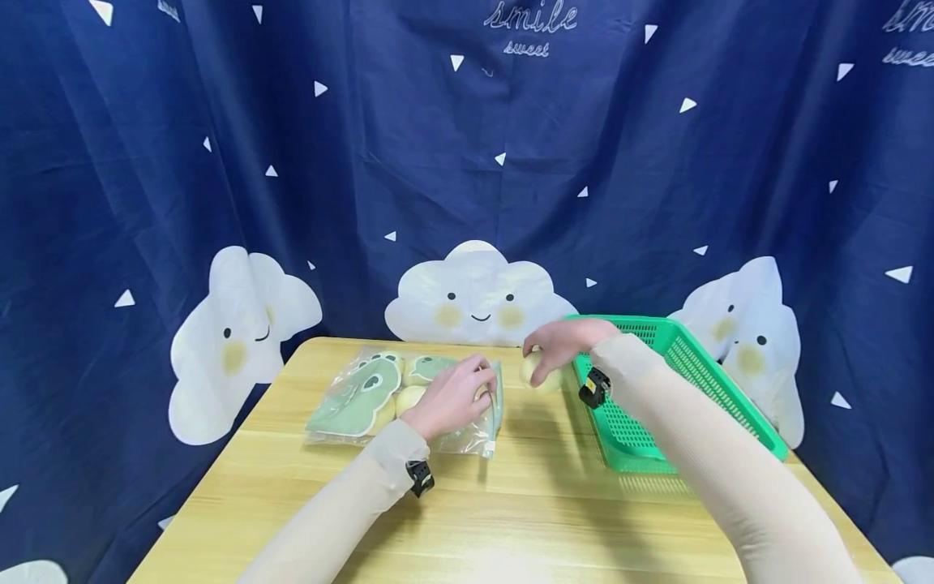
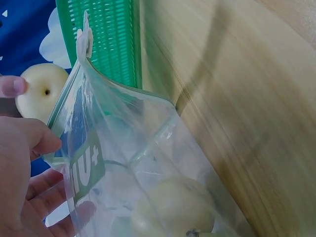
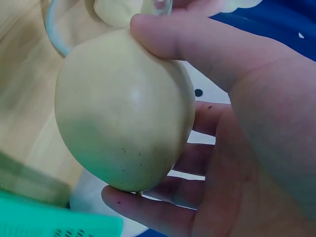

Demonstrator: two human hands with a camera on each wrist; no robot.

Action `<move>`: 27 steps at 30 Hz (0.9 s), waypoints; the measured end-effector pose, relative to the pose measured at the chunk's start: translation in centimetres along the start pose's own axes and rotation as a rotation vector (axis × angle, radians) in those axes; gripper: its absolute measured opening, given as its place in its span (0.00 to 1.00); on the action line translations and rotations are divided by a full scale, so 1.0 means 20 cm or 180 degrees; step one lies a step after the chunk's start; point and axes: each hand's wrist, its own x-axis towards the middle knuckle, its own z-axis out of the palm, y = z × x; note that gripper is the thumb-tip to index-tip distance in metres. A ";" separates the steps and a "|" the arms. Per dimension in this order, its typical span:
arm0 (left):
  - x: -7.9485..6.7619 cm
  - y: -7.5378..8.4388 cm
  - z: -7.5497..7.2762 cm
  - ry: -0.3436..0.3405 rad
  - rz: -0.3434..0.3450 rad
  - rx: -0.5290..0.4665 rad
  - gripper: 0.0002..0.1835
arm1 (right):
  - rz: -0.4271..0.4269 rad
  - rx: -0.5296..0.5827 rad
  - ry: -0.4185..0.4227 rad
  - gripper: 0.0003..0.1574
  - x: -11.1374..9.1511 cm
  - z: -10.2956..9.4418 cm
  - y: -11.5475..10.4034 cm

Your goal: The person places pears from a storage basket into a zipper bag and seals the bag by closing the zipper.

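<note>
A pale yellow pear (image 3: 123, 108) is held in my right hand (image 1: 567, 341), thumb on one side and fingers curled round the other. In the head view this hand is over the table between the bag and the green basket (image 1: 635, 464). My left hand (image 1: 454, 396) grips the mouth of a clear zip bag (image 2: 163, 101) with a green cartoon print. The mouth stands partly raised in the left wrist view, with the pear just beyond it. Several pale pears (image 2: 170, 205) lie inside the bag, partly covered by the print.
The perforated basket stands on the right of the wooden table (image 1: 467, 519), its inside partly hidden by my right forearm. Behind the table hangs a dark blue curtain (image 1: 409, 162) with clouds and triangles. A black strap (image 1: 594, 388) circles each wrist.
</note>
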 end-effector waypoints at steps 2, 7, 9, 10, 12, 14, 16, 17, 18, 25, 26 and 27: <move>0.00 0.00 0.00 0.0008 0.0007 -0.0004 0.04 | 0.0009 0.0008 -0.0018 0.43 0.03 0.01 -0.01; 0.00 0.00 -0.02 0.0040 -0.0017 -0.0037 0.04 | 0.0012 0.0147 -0.0070 0.42 0.12 0.06 -0.03; 0.00 0.00 -0.02 0.0053 -0.0024 -0.0050 0.04 | 0.0026 0.0290 -0.0144 0.43 0.15 0.08 -0.03; 0.00 0.00 -0.02 0.0063 -0.0023 -0.0051 0.05 | 0.0033 0.0369 -0.0195 0.44 0.17 0.09 -0.03; 0.00 0.00 -0.03 0.0073 -0.0022 -0.0056 0.05 | 0.0056 0.0479 -0.0291 0.45 0.20 0.11 -0.04; 0.00 0.00 -0.03 0.0084 -0.0029 -0.0076 0.05 | 0.0069 0.0492 -0.0349 0.44 0.22 0.13 -0.04; 0.00 0.00 -0.03 0.0105 -0.0037 -0.0090 0.04 | 0.0073 0.0496 -0.0387 0.41 0.25 0.15 -0.04; 0.00 0.00 -0.03 0.0115 -0.0039 -0.0091 0.04 | 0.0081 0.0502 -0.0393 0.40 0.26 0.16 -0.04; 0.00 0.00 -0.03 0.0122 -0.0040 -0.0089 0.04 | 0.0078 0.0505 -0.0404 0.38 0.27 0.17 -0.04; 0.00 0.00 -0.02 0.0127 -0.0026 -0.0026 0.04 | 0.0049 0.0621 -0.0487 0.32 0.35 0.22 -0.05; 0.00 0.00 -0.02 0.0121 -0.0034 -0.0029 0.04 | 0.0049 0.0677 -0.0494 0.32 0.36 0.22 -0.05; 0.00 0.00 -0.03 0.0118 -0.0039 -0.0030 0.04 | 0.0041 0.0732 -0.0503 0.32 0.37 0.23 -0.04</move>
